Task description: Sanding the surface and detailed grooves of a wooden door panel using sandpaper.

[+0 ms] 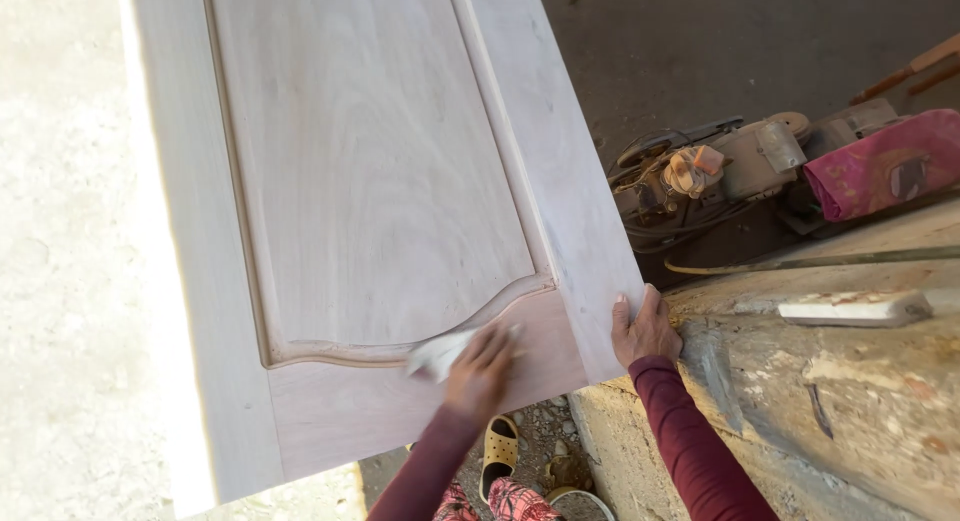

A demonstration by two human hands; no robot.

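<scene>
1. Far left: pale concrete floor point(60, 281), washed out by bright light.
2. Unpainted wooden cabinet door point(370, 181), light wood, raised centre panel with a curved bottom edge. Tilted; its lower right corner is beside the bench edge, and it fills the left and middle of the view.
3. Left hand point(480, 366): blurred, fingers pressed flat over a folded white piece of sandpaper point(437, 353), holding it against the moulding groove at the panel's curved bottom edge. Dark red sleeve.
4. Below the door: yellow sandal point(500, 446) on gravel, patterned red trousers at the frame bottom.
5. Right hand point(645, 326): fingers curled round the door's lower right edge, gripping it. Same dark red sleeve.
6. Right: rough, stained workbench point(850, 401). A flat white block point(855, 307) with worn reddish marks lies on it, well apart from the hands.
7. Behind the bench, on the dark floor: grey power tool point(740, 161) with tangled cables, beige wad of cloth on top.
8. Far right: pink bag point(880, 166), rectangular, with a dark patch; markings not readable. Wooden handles in the top right corner.
</scene>
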